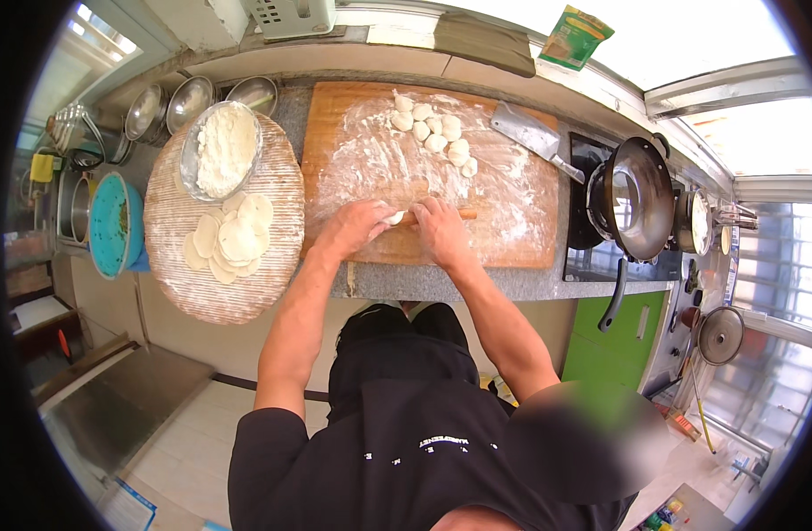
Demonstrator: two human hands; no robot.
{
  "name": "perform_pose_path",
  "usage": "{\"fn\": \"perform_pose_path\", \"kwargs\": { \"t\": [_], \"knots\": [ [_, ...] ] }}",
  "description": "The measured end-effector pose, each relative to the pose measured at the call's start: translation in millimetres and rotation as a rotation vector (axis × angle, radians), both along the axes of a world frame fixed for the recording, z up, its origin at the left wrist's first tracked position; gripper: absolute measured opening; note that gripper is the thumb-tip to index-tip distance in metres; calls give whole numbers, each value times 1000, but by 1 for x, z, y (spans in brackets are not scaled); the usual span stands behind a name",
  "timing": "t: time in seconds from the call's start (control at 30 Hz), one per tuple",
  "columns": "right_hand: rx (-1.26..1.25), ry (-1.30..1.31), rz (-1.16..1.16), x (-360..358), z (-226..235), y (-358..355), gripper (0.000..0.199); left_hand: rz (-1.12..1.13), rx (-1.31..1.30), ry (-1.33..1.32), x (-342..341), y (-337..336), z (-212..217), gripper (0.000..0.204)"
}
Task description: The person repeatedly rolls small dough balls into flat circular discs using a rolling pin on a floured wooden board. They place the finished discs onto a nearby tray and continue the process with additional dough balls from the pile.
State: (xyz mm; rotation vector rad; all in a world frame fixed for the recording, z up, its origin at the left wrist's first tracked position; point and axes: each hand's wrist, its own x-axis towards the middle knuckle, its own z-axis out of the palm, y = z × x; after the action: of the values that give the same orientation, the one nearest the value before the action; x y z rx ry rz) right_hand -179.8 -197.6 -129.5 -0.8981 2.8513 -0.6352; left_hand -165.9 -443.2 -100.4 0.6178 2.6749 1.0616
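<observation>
My right hand [440, 228] is closed over a thin wooden rolling pin [467, 213], whose end sticks out to its right. My left hand [360, 225] pinches a small piece of white dough [394, 218] at the pin's other end. Both hands are low over the near part of a floured wooden board [335, 115]. Several dough balls [435, 142] lie loosely grouped at the board's far side. A cleaver [523, 129] rests on the board's far right corner, its handle pointing right.
Left of the board, a round ridged tray [171, 252] bears a bowl of flour [227, 146] and flat dough wrappers [233, 237]. Beyond it stand a turquoise basin [110, 241] and metal bowls [191, 101]. A wok [641, 199] sits at right, its handle jutting past the counter edge.
</observation>
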Motion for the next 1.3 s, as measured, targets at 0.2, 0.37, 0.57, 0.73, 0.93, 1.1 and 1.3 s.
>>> {"fn": "perform_pose_path", "kwargs": {
  "t": [0.2,0.37,0.57,0.73,0.93,1.1,1.3],
  "knots": [
    [14,-45,70,8,35,12,34,385,116,-154,14,0,27,28],
    [-78,12,26,24,36,23,29,684,324,-150,42,-30,53,35],
    [-26,-87,-40,28,32,39,33,1253,563,8,78,-91,110,40],
    [-118,-36,-181,26,21,67,36,1433,-232,547,97,-115,99,30],
    [-289,-25,-569,25,14,101,32,756,169,220,18,35,49,25],
    [-369,4,-813,21,3,139,33,258,-12,94,-60,158,-5,35],
    [-417,-27,-885,27,2,157,32,29,-177,180,-65,190,-47,33]
  ]
}}
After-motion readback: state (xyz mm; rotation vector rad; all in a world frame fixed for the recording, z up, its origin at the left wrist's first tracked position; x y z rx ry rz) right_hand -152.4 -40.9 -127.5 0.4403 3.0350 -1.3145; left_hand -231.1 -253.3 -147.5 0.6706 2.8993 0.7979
